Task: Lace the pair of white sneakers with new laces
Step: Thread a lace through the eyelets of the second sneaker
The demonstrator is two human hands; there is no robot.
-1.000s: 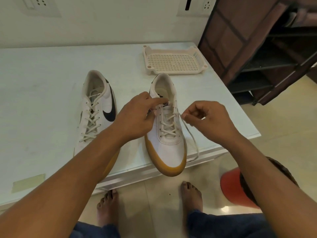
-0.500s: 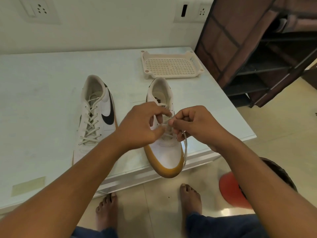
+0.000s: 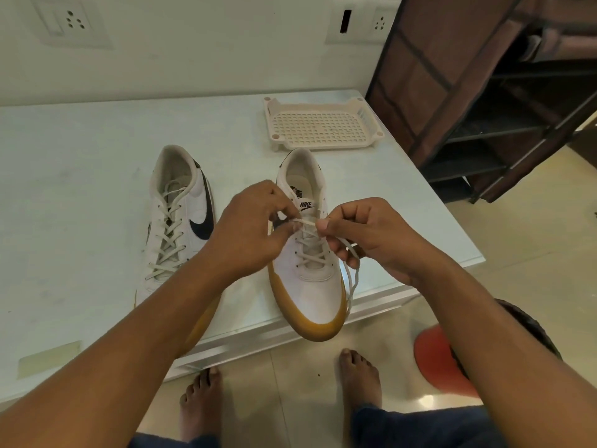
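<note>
A glossy white desk (image 3: 80, 163) stands against a pale wall bearing a white switch-and-socket plate (image 3: 69, 22) and a second white socket plate (image 3: 363, 21). A cream perforated plastic tray (image 3: 323, 127) lies at its far right corner, and a pale yellow tape strip (image 3: 48, 357) is stuck near its front edge. A brown fabric-covered shelf rack (image 3: 429, 76) stands beside the desk on the beige tiled floor (image 3: 533, 253)

Both forearms are reaching forward and converging. The left hand (image 3: 252, 227) is pinching the lace (image 3: 306, 222) between thumb and forefinger; the right hand (image 3: 371, 234) is pinching it too, fingers curled.
</note>
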